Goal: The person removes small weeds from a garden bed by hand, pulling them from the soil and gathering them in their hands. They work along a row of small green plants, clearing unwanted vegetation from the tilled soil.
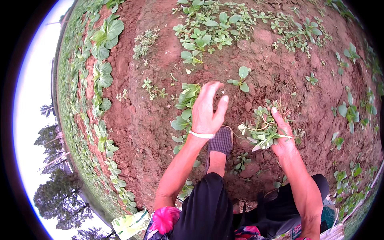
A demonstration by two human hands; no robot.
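Observation:
My left hand (207,112), with a white band at its wrist, hovers over the reddish soil, thumb and fingers apart. Its outer edge overlaps a cluster of green leafy seedlings (187,96); whether it touches them is hidden. A lone young plant (242,78) with broad leaves grows just beyond the fingertips. On the other side, my right hand (283,133) grips a loose bunch of uprooted small-leaved weeds (262,129). Stems and pale roots stick out past its thumb. The fingers under the bunch are partly hidden.
My checked cloth shoe (220,139) stands on the soil between the hands. Low weeds (210,33) spread ahead. A row of larger leafy crops (103,75) runs along the left. A pale printed plastic bag (132,225) lies at the lower left.

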